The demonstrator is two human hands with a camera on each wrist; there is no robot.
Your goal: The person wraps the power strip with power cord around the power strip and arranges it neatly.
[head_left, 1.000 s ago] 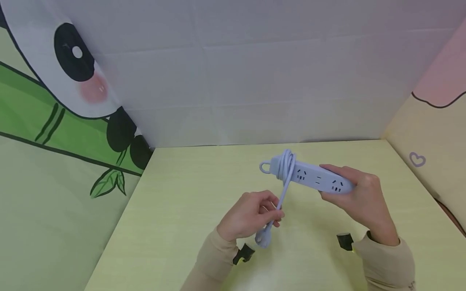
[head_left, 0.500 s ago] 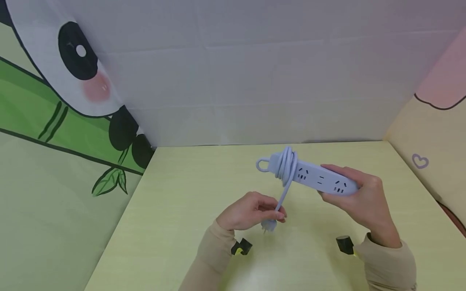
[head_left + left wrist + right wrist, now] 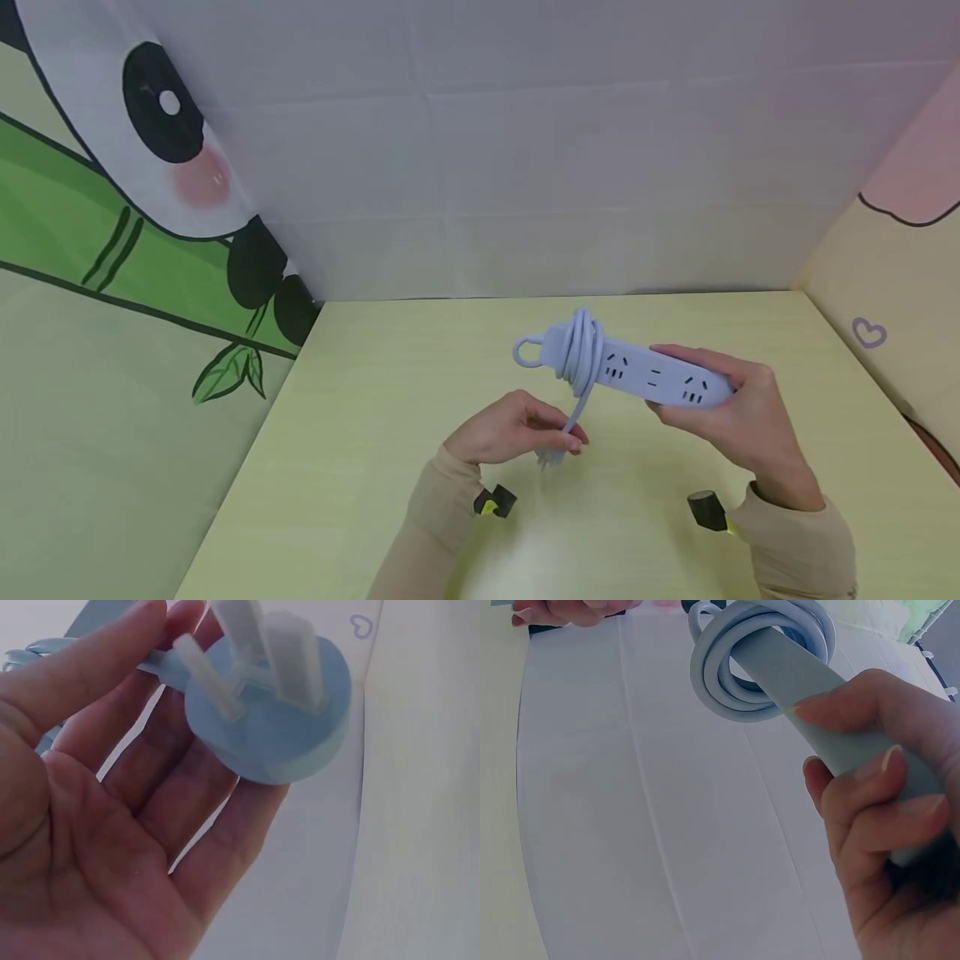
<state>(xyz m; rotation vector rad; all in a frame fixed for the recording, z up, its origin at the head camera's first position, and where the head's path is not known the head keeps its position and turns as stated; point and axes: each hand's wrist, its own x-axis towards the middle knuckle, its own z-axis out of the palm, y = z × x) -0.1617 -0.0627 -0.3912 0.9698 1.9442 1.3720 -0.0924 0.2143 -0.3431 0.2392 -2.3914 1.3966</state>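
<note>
A white power strip (image 3: 633, 368) is held above the table, its socket face toward the head camera. My right hand (image 3: 731, 408) grips its right end, thumb on one side and fingers on the other. Several turns of the white cord (image 3: 581, 350) wrap round the strip's left end, beside a small hanging loop (image 3: 527, 352). From the coil a short length of cord runs down to my left hand (image 3: 517, 429), which pinches it between thumb and fingers close to the plug. In the left wrist view the three-pin plug (image 3: 270, 727) lies over the fingers, prongs facing the camera.
Below the hands spreads a pale yellow table (image 3: 375, 500). A grey-white backdrop (image 3: 525, 167) stands behind it, with printed panels on the left and right. A small dark wrist camera (image 3: 495, 502) sits at the left cuff, another dark camera (image 3: 707, 510) at the right cuff.
My left hand has slid along the cord toward the plug, which has risen and now sits partly behind the fingers. The strip has shifted slightly left over the last half second.
</note>
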